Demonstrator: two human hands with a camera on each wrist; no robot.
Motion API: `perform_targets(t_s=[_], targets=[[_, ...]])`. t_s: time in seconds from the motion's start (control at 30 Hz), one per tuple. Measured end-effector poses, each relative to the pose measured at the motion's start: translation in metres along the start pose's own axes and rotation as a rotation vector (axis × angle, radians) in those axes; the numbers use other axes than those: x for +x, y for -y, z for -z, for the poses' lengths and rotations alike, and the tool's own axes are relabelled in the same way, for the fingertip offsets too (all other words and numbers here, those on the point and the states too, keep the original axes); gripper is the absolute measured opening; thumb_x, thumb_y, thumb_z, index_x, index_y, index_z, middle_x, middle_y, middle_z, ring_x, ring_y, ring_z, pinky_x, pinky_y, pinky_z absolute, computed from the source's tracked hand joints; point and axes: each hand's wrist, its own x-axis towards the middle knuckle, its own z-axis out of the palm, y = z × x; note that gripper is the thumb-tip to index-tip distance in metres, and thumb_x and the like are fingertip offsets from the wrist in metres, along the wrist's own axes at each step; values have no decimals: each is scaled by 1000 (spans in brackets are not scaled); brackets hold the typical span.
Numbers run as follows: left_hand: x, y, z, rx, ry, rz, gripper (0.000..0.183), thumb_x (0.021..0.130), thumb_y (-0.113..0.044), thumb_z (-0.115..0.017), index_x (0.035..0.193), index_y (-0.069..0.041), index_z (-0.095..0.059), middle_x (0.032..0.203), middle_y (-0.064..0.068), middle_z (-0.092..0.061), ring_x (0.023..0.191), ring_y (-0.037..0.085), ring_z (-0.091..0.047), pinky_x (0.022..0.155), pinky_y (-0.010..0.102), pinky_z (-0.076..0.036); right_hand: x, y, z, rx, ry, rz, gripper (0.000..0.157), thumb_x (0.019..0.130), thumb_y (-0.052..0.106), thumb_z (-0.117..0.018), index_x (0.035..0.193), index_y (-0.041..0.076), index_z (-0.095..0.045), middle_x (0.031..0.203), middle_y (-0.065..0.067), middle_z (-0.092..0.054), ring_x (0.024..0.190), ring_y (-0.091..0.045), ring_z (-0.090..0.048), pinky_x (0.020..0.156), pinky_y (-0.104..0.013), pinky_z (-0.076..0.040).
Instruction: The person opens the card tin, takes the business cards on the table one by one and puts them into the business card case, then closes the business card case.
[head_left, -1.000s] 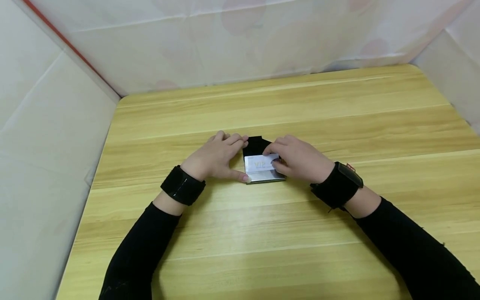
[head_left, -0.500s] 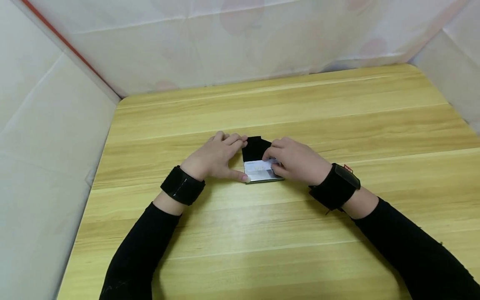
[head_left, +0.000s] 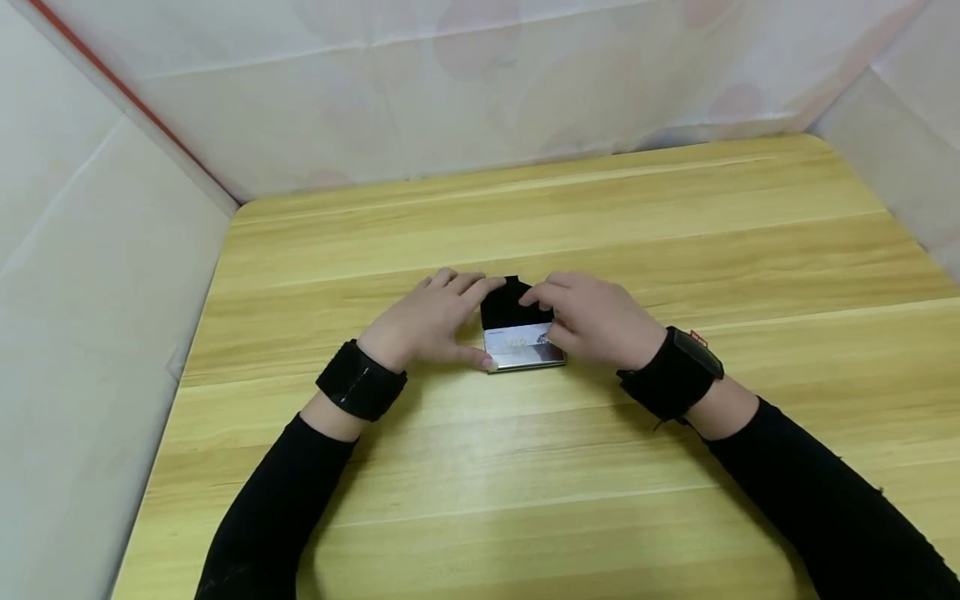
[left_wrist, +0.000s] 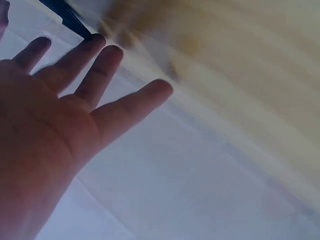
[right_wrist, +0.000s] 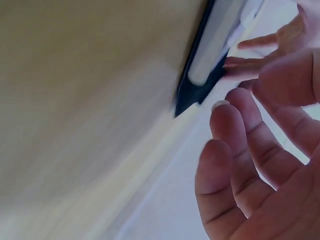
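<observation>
A card case (head_left: 522,357) lies on the table, its black flap (head_left: 510,307) folded back and its near part silvery. A white card (head_left: 510,338) with "VIP" lettering sits in it, its lower part under the silver. My left hand (head_left: 423,321) has its thumb at the near left corner and a fingertip on the flap's left side; in the left wrist view its fingers (left_wrist: 130,107) are straight. My right hand (head_left: 600,317) is over the case's right side, index fingertip overlapping the flap. In the right wrist view, its loosely bent fingers (right_wrist: 227,125) pinch nothing.
The wood-patterned table (head_left: 420,500) spreads round the case. Pale cloth walls (head_left: 375,100) stand along its back and sides. Each wrist wears a black band, such as the left band (head_left: 362,380).
The card has slid nearer and deeper into the case, so more flap shows behind it. My right fingers have come off the card towards the flap. A left finger now reaches further onto the flap.
</observation>
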Motion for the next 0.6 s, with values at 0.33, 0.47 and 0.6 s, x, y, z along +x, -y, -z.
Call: perform_targets(t_s=[0.33,0.47,0.6], targets=[[1,-22,7,113,-164,-162,124,62,-52,-81,153,-23,-2,112,1,-44,96,20,-45,82,41,-46,-2,-9,14,30,-135,-50,51,78,3,-51,128,12,-51,89,1,-61,66,-10,-52,53,-28,-43],[2,-29,5,129,-124,-183,108,66,-50,-77,151,-24,-17,108,-4,-48,89,16,-47,75,37,-47,-3,-8,14,42,-132,-58,54,80,3,-52,133,13,-47,91,0,-61,63,-9,-50,52,-28,-43],[1,-29,4,126,-101,-190,72,70,-58,-71,130,-24,-50,103,-7,-51,84,13,-46,70,32,-45,0,-5,16,33,-130,-64,53,82,4,-52,134,14,-47,92,1,-60,58,-8,-45,48,-28,-40]])
